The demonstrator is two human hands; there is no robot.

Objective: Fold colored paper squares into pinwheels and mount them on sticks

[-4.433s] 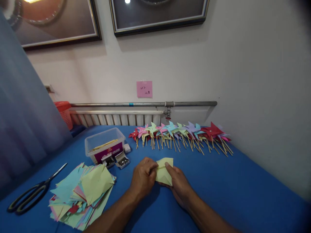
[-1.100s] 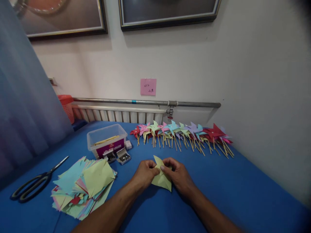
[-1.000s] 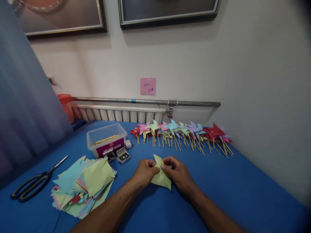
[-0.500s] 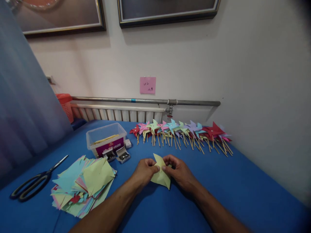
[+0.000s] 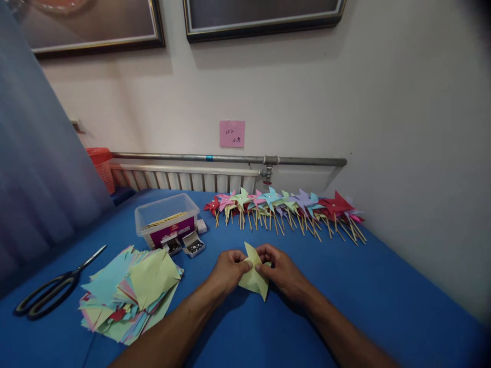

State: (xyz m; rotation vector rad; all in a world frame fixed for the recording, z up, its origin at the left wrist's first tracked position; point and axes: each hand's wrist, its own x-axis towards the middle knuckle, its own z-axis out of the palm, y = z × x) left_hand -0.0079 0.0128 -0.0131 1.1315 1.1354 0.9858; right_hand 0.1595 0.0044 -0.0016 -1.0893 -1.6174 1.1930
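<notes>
Yellow paper [image 5: 253, 278] mid-table, pinched between my left hand [image 5: 228, 269] and right hand [image 5: 281, 271]. Paper stack [image 5: 130, 294], scissors [image 5: 49, 291] left; clear box [image 5: 166, 223], pinwheel row [image 5: 286, 209] behind. Blue table [image 5: 383, 296] open to right.

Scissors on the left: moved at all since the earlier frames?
No. The scissors lie at the same angle left of the paper stack; the gap to it matches. The small shifts in the picture come from the head camera.
</notes>
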